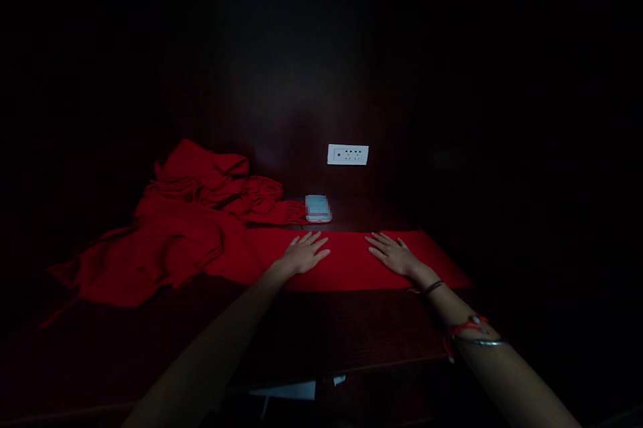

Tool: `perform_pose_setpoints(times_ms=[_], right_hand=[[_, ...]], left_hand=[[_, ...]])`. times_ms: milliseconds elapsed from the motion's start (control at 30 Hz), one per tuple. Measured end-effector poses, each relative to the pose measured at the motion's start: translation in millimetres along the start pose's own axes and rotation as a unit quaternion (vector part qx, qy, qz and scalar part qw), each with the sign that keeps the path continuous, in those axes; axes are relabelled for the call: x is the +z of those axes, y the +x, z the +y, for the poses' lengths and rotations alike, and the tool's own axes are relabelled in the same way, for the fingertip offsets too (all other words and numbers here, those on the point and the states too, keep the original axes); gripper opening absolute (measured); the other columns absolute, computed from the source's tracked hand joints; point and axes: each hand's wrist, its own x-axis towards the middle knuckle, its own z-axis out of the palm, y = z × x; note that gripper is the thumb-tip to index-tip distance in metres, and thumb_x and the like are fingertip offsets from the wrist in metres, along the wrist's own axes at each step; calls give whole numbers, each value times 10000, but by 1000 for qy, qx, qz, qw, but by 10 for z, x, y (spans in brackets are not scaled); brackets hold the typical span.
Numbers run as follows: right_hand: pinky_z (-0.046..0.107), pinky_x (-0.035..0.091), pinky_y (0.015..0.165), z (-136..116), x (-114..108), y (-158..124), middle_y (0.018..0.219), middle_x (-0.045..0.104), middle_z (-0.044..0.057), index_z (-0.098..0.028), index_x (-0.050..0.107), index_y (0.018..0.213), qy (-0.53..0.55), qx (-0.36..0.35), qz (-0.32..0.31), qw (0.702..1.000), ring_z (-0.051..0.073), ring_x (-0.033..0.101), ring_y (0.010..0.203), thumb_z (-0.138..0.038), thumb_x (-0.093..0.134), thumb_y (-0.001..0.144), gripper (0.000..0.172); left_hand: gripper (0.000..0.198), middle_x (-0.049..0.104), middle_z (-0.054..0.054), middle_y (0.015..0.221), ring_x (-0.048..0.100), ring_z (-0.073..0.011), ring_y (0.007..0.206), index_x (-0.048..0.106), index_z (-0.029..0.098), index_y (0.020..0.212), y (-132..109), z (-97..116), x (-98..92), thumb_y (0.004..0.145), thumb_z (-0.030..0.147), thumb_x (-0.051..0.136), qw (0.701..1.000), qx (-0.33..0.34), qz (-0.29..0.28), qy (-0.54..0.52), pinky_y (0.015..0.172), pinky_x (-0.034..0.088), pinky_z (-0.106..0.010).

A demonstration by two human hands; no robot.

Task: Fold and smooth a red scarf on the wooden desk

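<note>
Back wall: dark panel [291, 80], upright behind the table; its sides fade into black.
Table: dark wood [346, 331]; the front edge runs below the cloth, and wood shows between that edge and the cloth's near side, giving room toward the person.
Red cloth: a flat strip [346, 275] lies across the table under both hands, its left end running into a heap [175, 234] of crumpled red fabric (one piece or several, I cannot tell). It looks light, soft and limp, hardly fragile, and may slide on smooth wood; the corners at its right end, or two well-spaced spots along the near edge, seem the best holds. Leftward the heap crowds any move; rightward the dark hides the table's limit.
Left hand: palm down [304, 255] on the strip, fingers spread apart, gripping nothing.
Right hand: palm down [394, 256] farther right, fingers slightly apart, also gripping nothing.
Socket plate: white [347, 155], on the wall.
Phone: a phone-like device [318, 208], just beyond the strip's far edge, limiting room there; fringe [294, 211] reaches its left side.
Bangle: silver [485, 343], on the right forearm.
</note>
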Motion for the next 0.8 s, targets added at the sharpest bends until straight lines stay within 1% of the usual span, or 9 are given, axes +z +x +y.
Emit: perform_pose_setpoints(times_ms=[100, 200, 267, 333, 400, 500, 600, 700, 800], right_hand=[[462, 192, 931, 167, 13, 27, 1304, 277, 40, -236, 330, 1225, 11, 45, 41, 998, 209, 224, 1188, -457, 196, 823, 477], [316, 267, 919, 289, -6, 60, 1209, 418, 92, -129, 436, 1151, 17, 58, 101, 993, 176, 352, 1114, -359, 223, 842, 440], [237, 302, 880, 362, -38, 83, 1125, 491, 112, -87, 484, 1093, 8, 75, 121, 990, 156, 432, 1037, -282, 243, 844, 398], [207, 325, 835, 431, -85, 111, 1075, 524, 111, -95, 508, 1059, -15, 87, 113, 990, 147, 479, 971, -222, 267, 836, 352], [206, 336, 802, 494, -145, 150, 1049, 537, 103, -123, 523, 1037, -54, 73, 87, 992, 146, 498, 934, -192, 298, 824, 317], [200, 346, 753, 570, -234, 232, 993, 560, 85, -151, 552, 982, -99, 38, 54, 993, 138, 516, 879, -183, 350, 803, 272], [185, 352, 685, 629, -288, 312, 909, 584, 69, -155, 590, 874, -105, 34, 48, 993, 132, 528, 819, -188, 405, 775, 213], [188, 347, 620, 666, -291, 337, 834, 595, 71, -148, 598, 783, -109, 44, 53, 992, 135, 535, 754, -194, 423, 762, 182], [190, 338, 596, 667, -269, 294, 800, 593, 65, -153, 583, 779, -109, 46, 67, 991, 125, 532, 709, -182, 384, 779, 201]], left_hand=[[559, 133, -23, 1350, 109, -218, 1219, 192, 269, 1272, -13, -51, -18, 794, 549, 115, 1000, -31, -4, 4, 954, 131, -432], [559, 122, -27, 1350, 98, -225, 1220, 185, 258, 1276, -9, -58, -18, 797, 540, 124, 999, -32, -3, 15, 952, 131, -436], [558, 117, -29, 1350, 92, -230, 1220, 181, 253, 1278, -1, -51, -14, 799, 534, 131, 999, -31, -7, 19, 950, 133, -441], [554, 116, -31, 1349, 93, -230, 1220, 182, 248, 1279, 5, -46, -10, 801, 525, 138, 999, -33, -10, 21, 950, 133, -442], [546, 115, -33, 1349, 96, -229, 1220, 184, 243, 1279, 8, -45, -5, 805, 512, 145, 999, -35, -9, 23, 951, 135, -439], [530, 128, -35, 1347, 111, -228, 1218, 200, 240, 1275, 6, -50, 11, 811, 493, 161, 999, -33, 2, 26, 947, 147, -440], [514, 169, -38, 1340, 146, -232, 1210, 227, 246, 1266, 5, -60, 35, 813, 482, 182, 999, -27, 21, 32, 937, 170, -444], [495, 247, -49, 1316, 212, -231, 1190, 287, 234, 1245, 9, -69, 49, 814, 466, 216, 997, -10, 60, 47, 925, 212, -420], [461, 338, -64, 1270, 272, -216, 1163, 387, 199, 1189, 15, -75, 41, 822, 436, 240, 991, 1, 116, 67, 918, 244, -377]])
